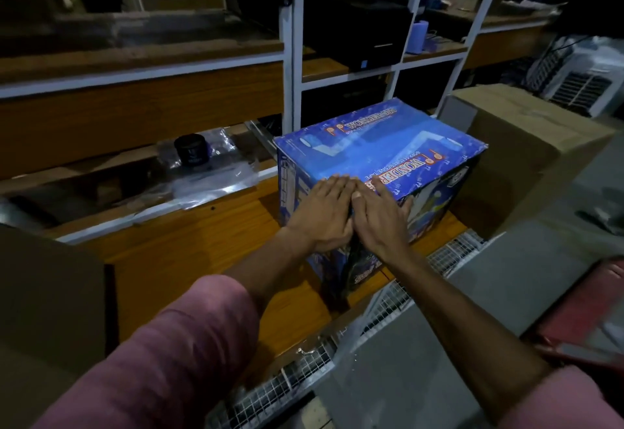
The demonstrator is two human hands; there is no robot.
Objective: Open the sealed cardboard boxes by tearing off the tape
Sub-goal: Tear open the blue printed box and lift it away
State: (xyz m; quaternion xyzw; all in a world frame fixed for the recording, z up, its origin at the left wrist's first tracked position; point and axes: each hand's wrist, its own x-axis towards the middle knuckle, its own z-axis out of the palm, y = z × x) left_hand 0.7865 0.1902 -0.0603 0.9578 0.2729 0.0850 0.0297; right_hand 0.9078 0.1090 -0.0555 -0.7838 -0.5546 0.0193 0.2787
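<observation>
Nearest the camera, two pink sleeves (175,354) reach forward over a wooden table (175,259). On it stands a blue box (381,155); the left hand (326,212) and right hand (381,222) lie side by side on its near top edge, fingers straight and flat, grasping nothing. Beyond, a plain brown box (526,131) sits just beside it, before white shelving (290,57).

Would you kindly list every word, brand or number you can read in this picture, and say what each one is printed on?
"WONDER": large red and white letters, upside down to the camera, on the top of the blue printed cardboard box, near edge; its end is covered by the hands.
"WONDER": again along the top's far edge.
"ADHESIVE TAPE": small line beside the near brand name, partly legible.
Print on the box's sides: too blurred to read.
</observation>
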